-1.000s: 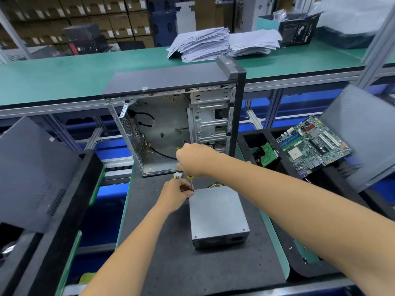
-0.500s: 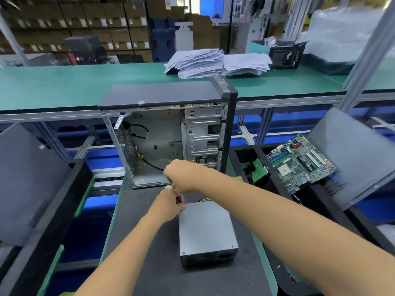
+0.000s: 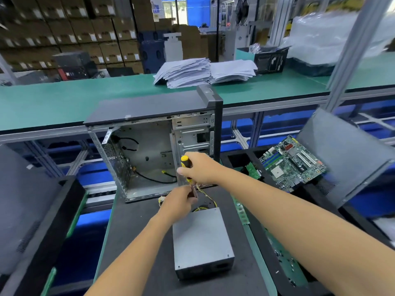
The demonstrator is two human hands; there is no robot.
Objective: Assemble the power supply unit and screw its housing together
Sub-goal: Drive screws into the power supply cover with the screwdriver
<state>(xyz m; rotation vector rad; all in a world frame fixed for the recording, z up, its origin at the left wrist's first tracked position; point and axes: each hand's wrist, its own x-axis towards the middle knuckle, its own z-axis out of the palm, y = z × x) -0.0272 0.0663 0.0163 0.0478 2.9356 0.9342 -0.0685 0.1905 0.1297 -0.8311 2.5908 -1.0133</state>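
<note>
The right hand [image 3: 197,167] grips a yellow-and-black screwdriver [image 3: 186,168] upright; half a second ago the handle was hidden inside the fist, and now its top shows above the fingers. The left hand [image 3: 178,202] pinches a small dark part [image 3: 193,192] at the tool's lower end, as before. The grey power supply unit [image 3: 202,242] lies flat on the black mat [image 3: 136,231], just below the hands, yellow wires [image 3: 208,200] at its far edge. Behind stands the open computer case [image 3: 149,146]. A motherboard [image 3: 292,162] leans in a tray at right. Stacked papers [image 3: 203,71] lie on the green bench [image 3: 64,99]; cartons [image 3: 64,28] fill the room behind.
</note>
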